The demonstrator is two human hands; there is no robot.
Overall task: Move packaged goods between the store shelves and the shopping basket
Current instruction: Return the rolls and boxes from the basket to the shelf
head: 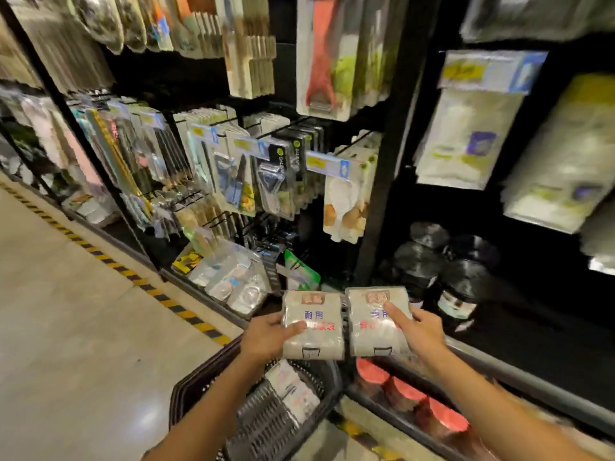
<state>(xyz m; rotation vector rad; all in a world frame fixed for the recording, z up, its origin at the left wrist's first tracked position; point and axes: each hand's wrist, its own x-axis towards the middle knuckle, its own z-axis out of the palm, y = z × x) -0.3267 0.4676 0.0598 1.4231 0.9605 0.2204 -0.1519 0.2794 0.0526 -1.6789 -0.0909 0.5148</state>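
Two flat grey-white packets with red and blue print are held side by side above the basket. My left hand (266, 337) grips the left packet (314, 331) by its left edge, thumb on top. My right hand (421, 329) holds the right packet (372, 331), thumb laid across its front. Below them stands a black mesh shopping basket (266, 424) on the floor, with another white packet (294, 390) lying inside it. The store shelves (382, 181) rise just beyond, hung with carded kitchen goods.
Black bagged rolls (429, 261) sit on the dark lower shelf at right. Red-lidded tubs (406, 392) line the bottom ledge beside the basket. Clear packets (233, 277) lie on the low shelf at left. A yellow-black striped line (109, 261) runs along the floor.
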